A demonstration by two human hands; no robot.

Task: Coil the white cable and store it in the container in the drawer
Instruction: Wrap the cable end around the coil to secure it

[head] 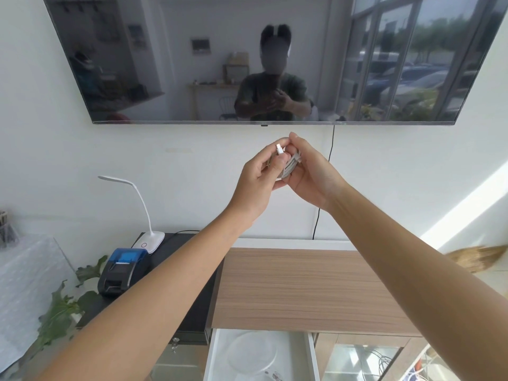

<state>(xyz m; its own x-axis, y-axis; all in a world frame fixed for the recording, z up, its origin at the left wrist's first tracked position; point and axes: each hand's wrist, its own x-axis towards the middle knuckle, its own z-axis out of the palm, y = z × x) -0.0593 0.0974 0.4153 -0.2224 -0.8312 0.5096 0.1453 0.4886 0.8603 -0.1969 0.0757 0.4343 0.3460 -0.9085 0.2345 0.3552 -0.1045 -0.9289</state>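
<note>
The white cable (289,166) is wound into a small coil held up in front of the wall, below the television. My left hand (261,177) pinches the coil from the left, and a white plug end (279,148) sticks up above its thumb. My right hand (309,171) wraps around the coil from the right, fingers over its top. Far below, a white drawer (313,353) stands pulled out under the wooden cabinet top (297,287). Inside it lies a round clear container (251,353).
A wall-mounted television (264,59) hangs above with a black cord (332,149) running down. On the black unit (176,251) at left stand a white desk lamp (149,237) and a blue-black printer (123,270). A green plant (60,312) is at lower left, a broom (478,257) at right.
</note>
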